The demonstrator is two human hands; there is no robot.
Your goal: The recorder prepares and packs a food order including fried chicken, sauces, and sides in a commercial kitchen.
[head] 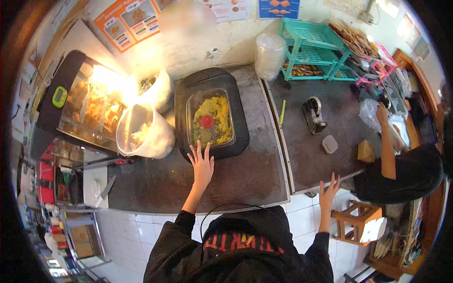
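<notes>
My left hand reaches over the counter with fingers spread. Its fingertips are at the near edge of a black oval pan or warmer with a glass-windowed lid; whether they touch it I cannot tell. A red knob sits mid-lid, and yellow food shows through the glass. My right hand is raised beside the counter's front edge at the right, fingers apart, holding nothing. Left of the pan stands a translucent plastic tub with pale food inside. A knife lies on a white board at the far left.
A lit food display case stands at the left. On the right counter are a tape dispenser, a small pale container and a green rack. Another person's arm reaches in at the right, above an orange stool.
</notes>
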